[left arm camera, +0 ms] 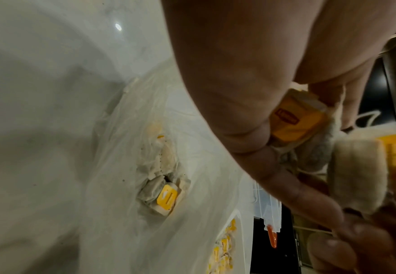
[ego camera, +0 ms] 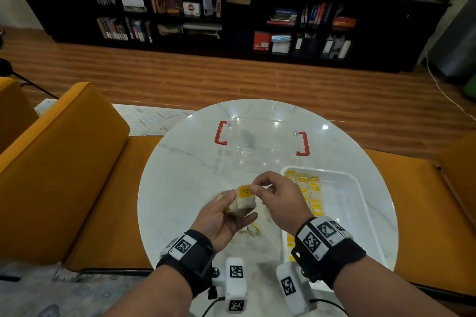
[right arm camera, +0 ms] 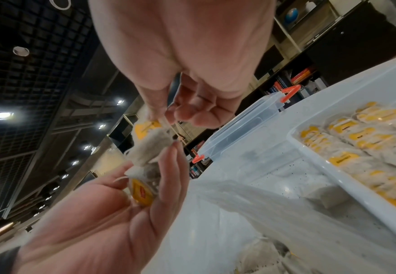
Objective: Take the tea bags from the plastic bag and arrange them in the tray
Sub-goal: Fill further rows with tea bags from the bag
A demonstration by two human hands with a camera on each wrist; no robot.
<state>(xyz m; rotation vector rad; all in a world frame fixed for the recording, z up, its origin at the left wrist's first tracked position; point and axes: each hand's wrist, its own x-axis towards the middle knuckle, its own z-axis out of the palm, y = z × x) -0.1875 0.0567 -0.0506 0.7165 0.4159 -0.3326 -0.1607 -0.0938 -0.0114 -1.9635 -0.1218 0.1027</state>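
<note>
Above the table's near middle, my left hand (ego camera: 238, 207) grips a small clump of tea bags (ego camera: 243, 204), one yellow tag (left arm camera: 293, 120) pressed against the palm. My right hand (ego camera: 255, 185) pinches the top tea bag (right arm camera: 150, 144) of the clump at its yellow tag (ego camera: 244, 191). The crumpled clear plastic bag (left arm camera: 164, 185) lies on the table under my hands with several tea bags inside. To the right, the white tray (ego camera: 342, 213) holds tea bags (ego camera: 310, 188) with yellow tags in rows along its left side.
A clear lid with red handles (ego camera: 260, 136) lies at the far side of the round white marble table (ego camera: 185, 175). Orange benches (ego camera: 64, 162) surround the table. The tray's right half is bare.
</note>
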